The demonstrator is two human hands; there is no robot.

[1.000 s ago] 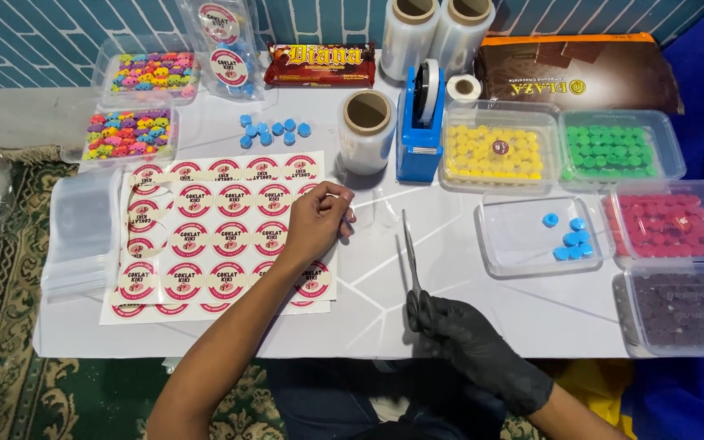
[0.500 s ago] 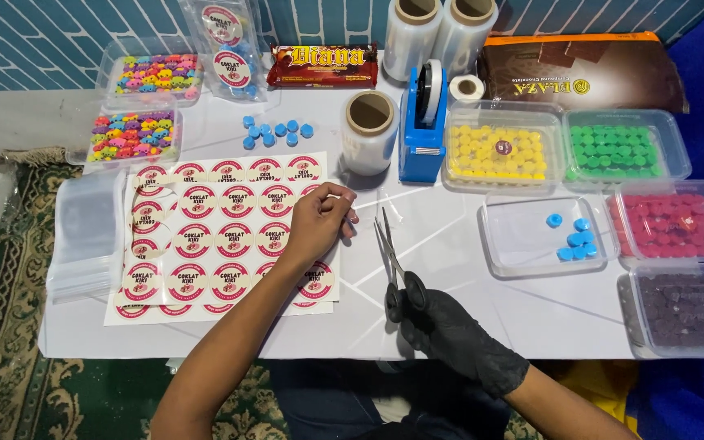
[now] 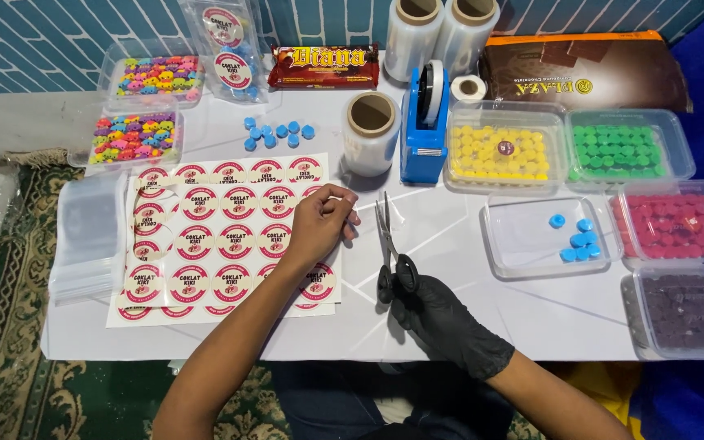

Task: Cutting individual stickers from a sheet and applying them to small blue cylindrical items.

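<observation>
Left hand (image 3: pixel 315 228) pinches at a round sticker on the sticker sheet (image 3: pixel 222 236), mid-counter. Gloved right hand (image 3: pixel 437 318), grip closed on the scissors (image 3: pixel 386 244), blades nearly shut, tips pointing away. Best peel slowly from the edge, sheet flat.

Shiny metal scissors (image 3: pixel 386 244), matt black rubbery glove on the right hand (image 3: pixel 442 322), glossy paper sticker sheet (image 3: pixel 222 236).

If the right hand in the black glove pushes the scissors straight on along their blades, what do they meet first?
Probably the clear film roll; the scissors in the right hand point up the table towards it, perhaps the blue tape dispenser.
</observation>
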